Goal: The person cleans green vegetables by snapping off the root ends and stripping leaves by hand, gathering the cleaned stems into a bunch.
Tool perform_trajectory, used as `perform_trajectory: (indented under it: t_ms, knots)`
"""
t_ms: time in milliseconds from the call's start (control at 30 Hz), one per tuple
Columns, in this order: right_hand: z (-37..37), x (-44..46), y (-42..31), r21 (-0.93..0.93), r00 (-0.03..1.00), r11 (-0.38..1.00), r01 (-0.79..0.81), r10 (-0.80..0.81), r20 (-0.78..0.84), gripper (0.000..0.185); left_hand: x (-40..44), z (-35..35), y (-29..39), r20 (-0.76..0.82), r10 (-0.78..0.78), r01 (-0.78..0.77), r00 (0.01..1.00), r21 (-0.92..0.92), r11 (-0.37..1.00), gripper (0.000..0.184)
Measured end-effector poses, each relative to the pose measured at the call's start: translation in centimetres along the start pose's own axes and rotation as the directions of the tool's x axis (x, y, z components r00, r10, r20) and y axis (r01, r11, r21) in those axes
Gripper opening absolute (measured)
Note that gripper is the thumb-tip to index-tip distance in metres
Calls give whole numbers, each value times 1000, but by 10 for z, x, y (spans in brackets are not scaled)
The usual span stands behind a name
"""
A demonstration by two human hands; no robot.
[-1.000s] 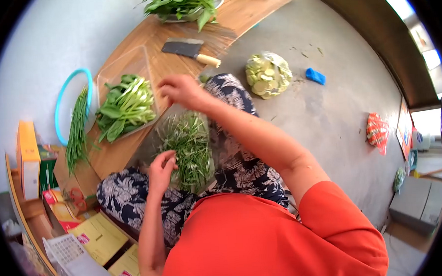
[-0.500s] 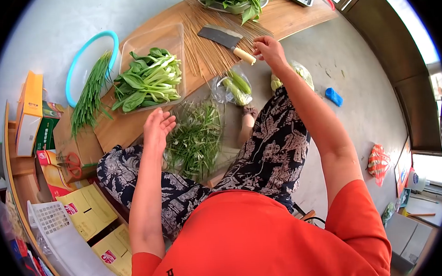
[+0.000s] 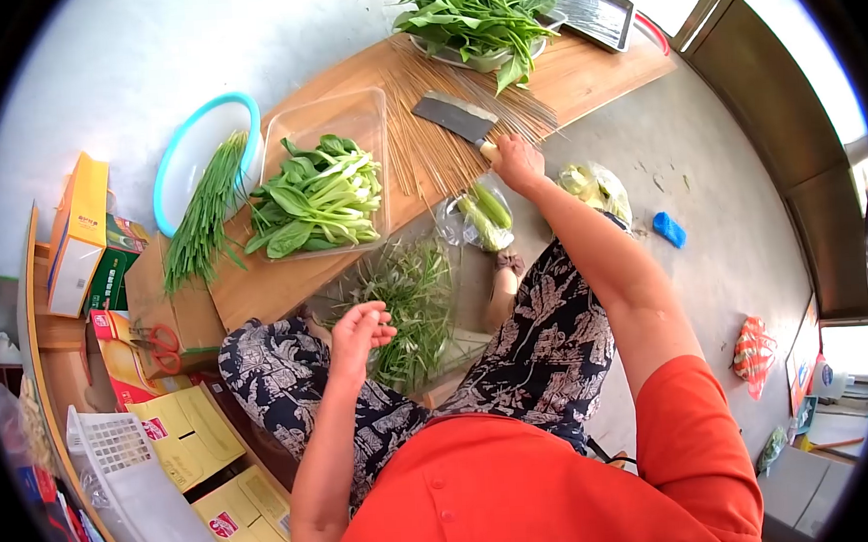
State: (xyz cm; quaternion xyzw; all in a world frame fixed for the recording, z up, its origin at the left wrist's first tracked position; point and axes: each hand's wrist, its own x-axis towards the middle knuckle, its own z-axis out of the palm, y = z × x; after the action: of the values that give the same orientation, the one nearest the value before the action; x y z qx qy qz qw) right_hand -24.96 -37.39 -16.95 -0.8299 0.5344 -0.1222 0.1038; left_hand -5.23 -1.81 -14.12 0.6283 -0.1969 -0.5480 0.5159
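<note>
My right hand (image 3: 519, 163) is closed around the pale handle of a cleaver (image 3: 455, 118), which lies over thin sticks (image 3: 412, 125) on the wooden table. My left hand (image 3: 361, 339) hovers over my lap with its fingers loosely bent and slightly apart, holding nothing. Beyond it, a clear bag of cut green leaves and stems (image 3: 411, 307) sits between my knees. Leafy greens with pale stalks (image 3: 322, 198) fill a clear plastic tub (image 3: 375, 112) at the table's near edge. Bagged long green vegetables (image 3: 488, 214) are below the cleaver.
Chives (image 3: 210, 209) lie across a blue-rimmed basket (image 3: 161, 177) on the left. More leafy greens (image 3: 485, 18) and a metal tray (image 3: 592, 8) are at the table's far end. Red scissors (image 3: 165, 349), cartons (image 3: 187, 436) and a white basket (image 3: 141, 492) stand to my left.
My right hand has come down onto the cleaver's handle and closed on it. My left hand has moved back towards my lap, away from the tub. The view has shifted slightly.
</note>
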Motion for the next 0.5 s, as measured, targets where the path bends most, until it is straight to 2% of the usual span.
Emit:
perform_trajectory:
  t_ms: [133,233,267,367,433,500]
  knots:
    - [18,13,2,-84,1000,996,-9,11,21,29,-8,3,-13,-35,-26,26,999,16,1000,22]
    - [16,16,0,-34,995,999,-28,31,92,32,-7,5,-19,-31,-24,26,999,77,997,26]
    - [14,14,0,-26,996,1000,17,-15,85,36,-8,6,-19,-27,-15,17,1000,93,996,27]
    - [-8,13,-9,78,997,996,44,-49,59,36,-5,8,-22,-17,-15,17,1000,100,995,27]
    - [-36,12,-3,62,997,997,53,-56,59,35,-2,9,-27,-20,-29,31,999,115,993,25]
    - [-66,3,9,92,982,986,141,-151,110,32,-2,11,-28,-20,-30,33,999,167,985,26]
